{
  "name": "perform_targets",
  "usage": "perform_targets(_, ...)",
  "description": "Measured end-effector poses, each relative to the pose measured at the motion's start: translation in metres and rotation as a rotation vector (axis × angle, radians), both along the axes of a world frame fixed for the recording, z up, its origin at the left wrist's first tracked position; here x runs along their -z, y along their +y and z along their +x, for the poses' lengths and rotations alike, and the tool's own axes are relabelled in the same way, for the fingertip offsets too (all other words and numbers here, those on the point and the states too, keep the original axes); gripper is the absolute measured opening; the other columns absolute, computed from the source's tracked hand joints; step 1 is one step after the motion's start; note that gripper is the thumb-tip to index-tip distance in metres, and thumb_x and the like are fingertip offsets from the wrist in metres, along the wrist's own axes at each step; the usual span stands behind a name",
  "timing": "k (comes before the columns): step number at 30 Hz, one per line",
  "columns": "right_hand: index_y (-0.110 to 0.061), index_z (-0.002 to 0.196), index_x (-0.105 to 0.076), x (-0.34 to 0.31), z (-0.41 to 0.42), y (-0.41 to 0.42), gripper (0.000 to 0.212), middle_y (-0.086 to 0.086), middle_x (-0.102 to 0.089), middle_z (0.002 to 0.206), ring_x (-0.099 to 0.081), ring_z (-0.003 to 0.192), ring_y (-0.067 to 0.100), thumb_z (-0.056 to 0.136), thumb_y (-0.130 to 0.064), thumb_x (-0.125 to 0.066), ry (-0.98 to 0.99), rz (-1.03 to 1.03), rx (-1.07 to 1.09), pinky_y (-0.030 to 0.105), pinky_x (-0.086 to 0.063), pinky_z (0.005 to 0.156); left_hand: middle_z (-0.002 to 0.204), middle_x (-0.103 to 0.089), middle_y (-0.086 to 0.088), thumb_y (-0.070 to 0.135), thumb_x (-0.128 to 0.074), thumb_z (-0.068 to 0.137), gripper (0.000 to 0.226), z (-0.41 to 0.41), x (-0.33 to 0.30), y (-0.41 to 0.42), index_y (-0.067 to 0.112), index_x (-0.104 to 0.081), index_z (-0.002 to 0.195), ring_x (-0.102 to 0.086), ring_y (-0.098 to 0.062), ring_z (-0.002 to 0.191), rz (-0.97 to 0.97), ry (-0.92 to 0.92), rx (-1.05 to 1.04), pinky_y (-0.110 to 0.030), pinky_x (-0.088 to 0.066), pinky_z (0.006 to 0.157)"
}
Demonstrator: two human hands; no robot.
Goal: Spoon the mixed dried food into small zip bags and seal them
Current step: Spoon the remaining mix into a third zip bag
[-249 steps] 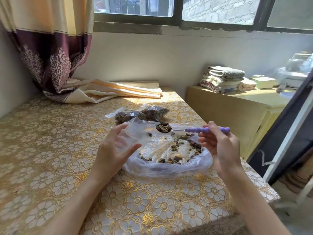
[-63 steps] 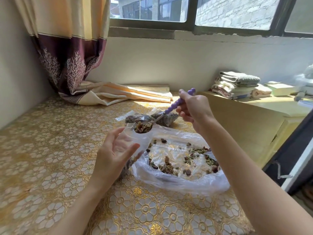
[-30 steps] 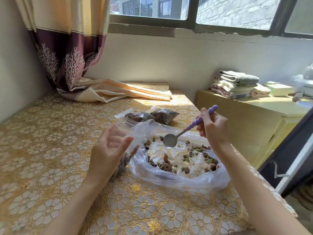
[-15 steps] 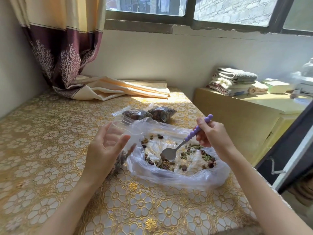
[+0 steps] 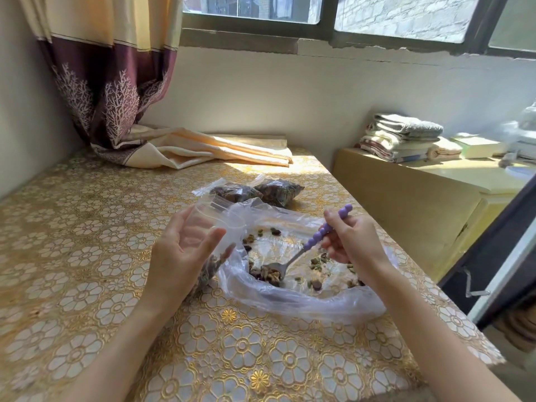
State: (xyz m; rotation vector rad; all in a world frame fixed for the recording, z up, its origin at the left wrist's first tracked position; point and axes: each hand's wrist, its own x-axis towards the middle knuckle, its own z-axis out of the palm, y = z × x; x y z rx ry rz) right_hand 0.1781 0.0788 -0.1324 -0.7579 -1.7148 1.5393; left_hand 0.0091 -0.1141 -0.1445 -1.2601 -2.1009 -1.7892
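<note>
A large clear plastic bag point(image 5: 304, 300) lies spread open on the table with mixed dried food point(image 5: 316, 262) scattered inside. My right hand point(image 5: 352, 242) pinches the purple beaded handle of a metal spoon point(image 5: 293, 264), whose bowl is down in a small heap of the food. My left hand point(image 5: 181, 256) holds a small clear zip bag point(image 5: 213, 224) upright beside the big bag, its mouth held open at the top and some food showing at its bottom.
Two filled small zip bags point(image 5: 258, 192) lie behind the big bag. A curtain end point(image 5: 185, 149) is bunched at the back of the floral tablecloth point(image 5: 87, 242). The table's right edge drops off toward a yellow cabinet point(image 5: 406, 204) with folded towels point(image 5: 403, 134).
The spoon emptied its load into the small bag, swung back over the large bag, and its bowl has now dug into the food. My left hand stayed on the small bag.
</note>
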Motion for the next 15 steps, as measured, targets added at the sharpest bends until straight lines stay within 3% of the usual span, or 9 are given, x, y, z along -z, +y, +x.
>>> perform_targets(5,0.0,0.062,-0.061,0.004,-0.015,-0.008,0.044,0.007,-0.061,0.048,-0.05,0.036,0.01,0.098,-0.022,-0.049,-0.038,-0.106,-0.03,0.017,-0.034,0.032,0.092,-0.065,0.006,0.08,-0.052,0.058,0.096,0.002,-0.002,-0.001,0.011,-0.05,0.125,-0.064,-0.002,0.079,0.01,-0.019,0.02,-0.008,-0.05,0.064)
perform_targets(10,0.003,0.065,-0.059,0.001,-0.011,-0.003,0.04,0.007,-0.06,0.046,-0.047,0.034,0.01,0.097,-0.017,-0.047,-0.046,-0.221,0.018,0.016,-0.031,0.03,0.096,-0.066,0.0,0.054,-0.061,0.068,0.075,-0.001,0.002,0.001,0.007,-0.05,0.126,-0.066,-0.012,0.085,-0.007,-0.022,-0.018,-0.011,-0.051,0.07)
perform_targets(15,0.001,0.062,-0.057,-0.008,-0.003,0.004,0.041,0.012,-0.061,0.052,-0.042,0.032,0.008,0.098,-0.016,-0.045,0.045,-0.262,0.092,0.015,-0.027,0.028,0.098,-0.063,0.004,0.052,-0.06,0.065,0.079,0.002,0.001,0.002,0.011,-0.045,0.13,-0.061,-0.003,0.087,-0.006,-0.016,-0.001,-0.003,-0.046,0.069)
